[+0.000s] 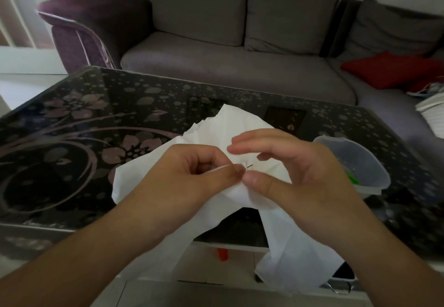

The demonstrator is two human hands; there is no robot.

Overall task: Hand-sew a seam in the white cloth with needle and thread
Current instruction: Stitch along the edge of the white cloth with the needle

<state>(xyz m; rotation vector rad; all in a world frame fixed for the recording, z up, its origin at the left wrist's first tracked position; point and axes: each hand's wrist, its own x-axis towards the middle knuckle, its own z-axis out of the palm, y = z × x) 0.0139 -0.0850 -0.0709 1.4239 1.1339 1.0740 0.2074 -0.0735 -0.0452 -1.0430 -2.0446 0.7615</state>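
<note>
We count 2 hands, 1 white cloth, 1 needle, 1 plastic tub, 1 glass table, 1 sofa w/ 3 grey back cushions and 1 red cushion.

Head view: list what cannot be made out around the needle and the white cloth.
- Needle: only a short dark tip shows; the left hand fingers cover the rest.
- Thread: too thin to tell from the white cloth.
- Seam: hidden under both hands and the folds.
- Right hand: fingertips motion-blurred, thumb pressed on the cloth.
- Plastic container: contents blurred, only something green visible.
</note>
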